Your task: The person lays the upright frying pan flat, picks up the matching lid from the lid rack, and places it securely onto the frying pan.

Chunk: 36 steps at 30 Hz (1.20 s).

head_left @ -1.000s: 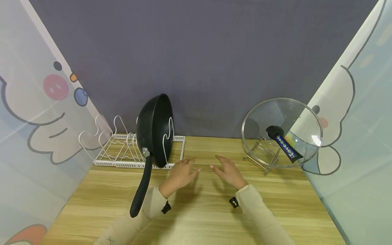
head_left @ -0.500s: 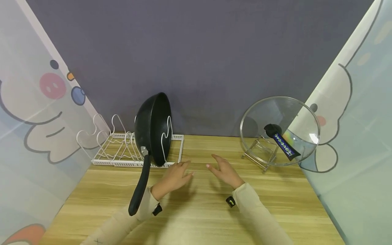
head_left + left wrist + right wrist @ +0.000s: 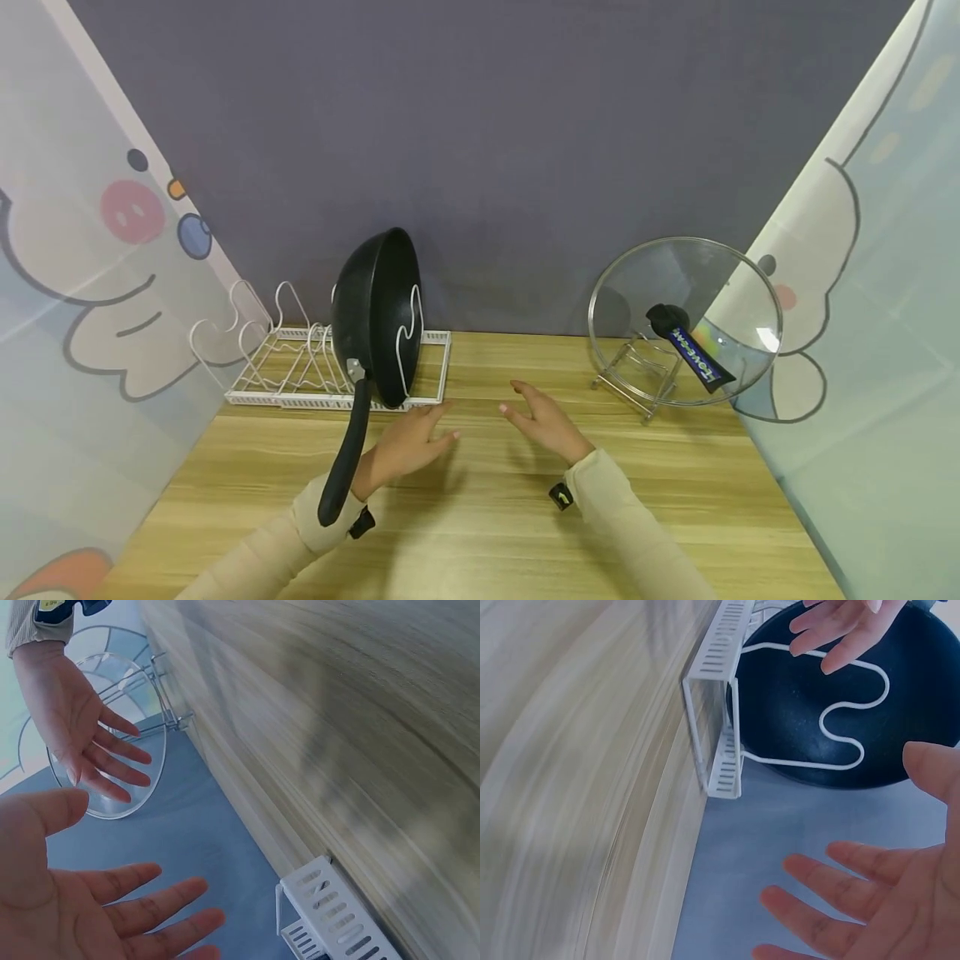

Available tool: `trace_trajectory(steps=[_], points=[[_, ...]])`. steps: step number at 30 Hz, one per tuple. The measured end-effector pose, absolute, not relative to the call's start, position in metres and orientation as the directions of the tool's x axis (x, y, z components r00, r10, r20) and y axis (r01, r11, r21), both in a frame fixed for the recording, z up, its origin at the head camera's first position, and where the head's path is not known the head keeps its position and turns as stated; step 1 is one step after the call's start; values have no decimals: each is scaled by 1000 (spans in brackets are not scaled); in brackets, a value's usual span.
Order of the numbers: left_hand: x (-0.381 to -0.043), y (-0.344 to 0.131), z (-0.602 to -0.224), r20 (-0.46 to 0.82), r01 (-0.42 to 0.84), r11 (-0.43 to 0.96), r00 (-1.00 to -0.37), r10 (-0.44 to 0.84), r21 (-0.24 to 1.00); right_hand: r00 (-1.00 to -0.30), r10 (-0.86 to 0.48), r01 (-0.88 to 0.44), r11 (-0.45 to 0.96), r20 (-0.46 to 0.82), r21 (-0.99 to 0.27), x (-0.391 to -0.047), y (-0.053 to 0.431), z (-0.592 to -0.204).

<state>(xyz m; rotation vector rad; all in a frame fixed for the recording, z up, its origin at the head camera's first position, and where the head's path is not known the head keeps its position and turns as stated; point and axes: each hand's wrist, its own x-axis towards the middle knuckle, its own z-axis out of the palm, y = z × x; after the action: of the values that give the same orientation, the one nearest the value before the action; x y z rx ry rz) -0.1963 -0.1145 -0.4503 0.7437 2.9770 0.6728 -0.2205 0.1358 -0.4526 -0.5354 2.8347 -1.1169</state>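
A: What stands farthest left?

B: A white wire rack [image 3: 255, 402], lying mostly left of the pan [image 3: 352, 321] and partly beneath it. The dark pan is held on edge in the rack, hollow facing right; its long handle [image 3: 347, 467] projects toward the person, above the worktop [image 3: 480, 533].

A: How would the pan handle?

B: Presumably stiff and rather heavy for its breadth, its smooth coating somewhat slippery. The long handle appears the natural hold; a second hand supporting the pan from below should check any twisting.

A: And the hands?

B: The left hand [image 3: 405, 442], just right of the pan's long handle: released, fingers extended, grasping nothing. The right hand [image 3: 543, 423], farther right of the pan: likewise released, palm turned toward the left hand.

A: What completes the right side?

B: A metal stand [image 3: 622, 398], well right of the pan, bearing a glass lid [image 3: 723, 304], tilted on edge. The lid is probably rigid, lighter than the pan, slick and fragile; best taken by its black grip [image 3: 701, 362], which carries blue lettering, rather than by bare glass.
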Motion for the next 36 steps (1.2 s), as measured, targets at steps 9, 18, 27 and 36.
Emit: trace_trajectory(steps=[9,18,27,36], points=[[-189,-124,-450,146,473,780,-878,456,408,-924,-371,-335,666,93,-666,-213,131,-448],[-184,-139,-452,188,466,770,-884,429,435,-918,-384,-346,656,98,-671,-210,130,-447],[-178,-154,-449,179,424,717,-901,395,553,-911,-406,-342,643,74,-685,-208,126,-445],[-179,-166,-430,157,419,627,-889,430,656,-902,-422,-372,646,94,-667,-208,123,-442]])
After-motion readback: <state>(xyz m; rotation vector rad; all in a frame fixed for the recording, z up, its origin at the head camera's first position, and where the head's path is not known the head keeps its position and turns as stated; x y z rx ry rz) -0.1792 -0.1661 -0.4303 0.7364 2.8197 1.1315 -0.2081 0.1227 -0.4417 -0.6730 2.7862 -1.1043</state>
